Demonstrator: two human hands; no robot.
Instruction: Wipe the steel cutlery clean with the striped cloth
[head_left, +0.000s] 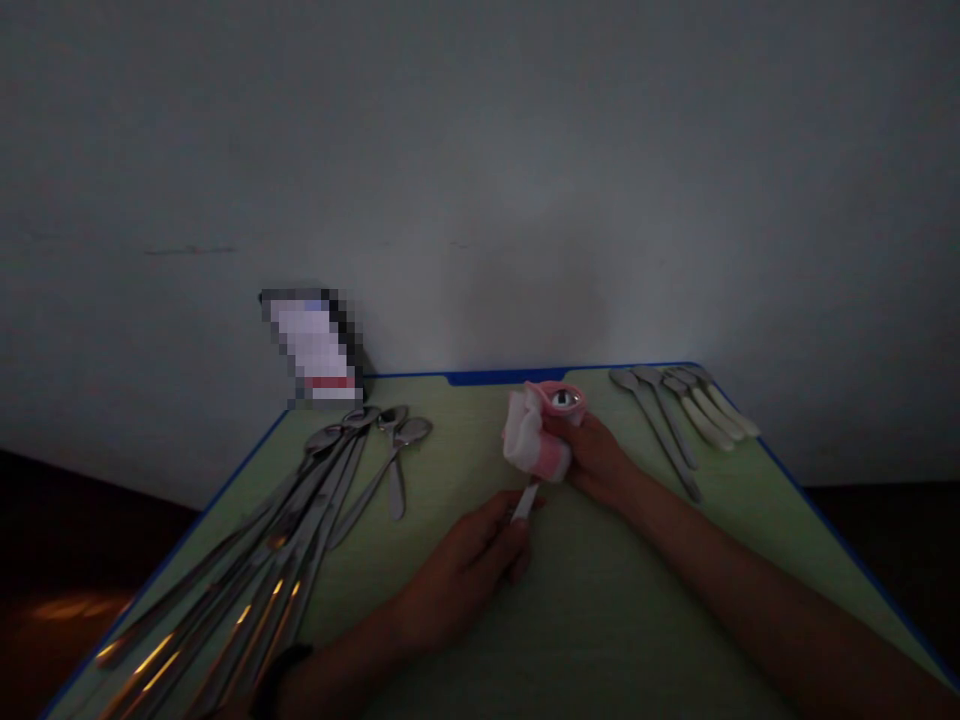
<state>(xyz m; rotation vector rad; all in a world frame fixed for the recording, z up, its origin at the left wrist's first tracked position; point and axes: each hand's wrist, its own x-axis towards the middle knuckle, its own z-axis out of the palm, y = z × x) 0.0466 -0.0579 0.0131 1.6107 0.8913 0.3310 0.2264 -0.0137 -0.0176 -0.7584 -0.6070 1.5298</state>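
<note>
My left hand (469, 570) rests on the green table (600, 600) with its fingers closed round the pale handle of a spoon (526, 500). The spoon's bowl (565, 399) pokes out at the far end of a pink and white cloth (531, 440). My right hand (596, 455) is wrapped round that cloth and presses it about the spoon. Both forearms reach in from the near edge. The scene is dim.
A heap of long metal spoons (300, 530) lies on the left side, stretching toward the near corner. Several more spoons (679, 415), some with pale handles, lie at the far right. A blurred-out box (315, 345) stands at the far left corner against a grey wall.
</note>
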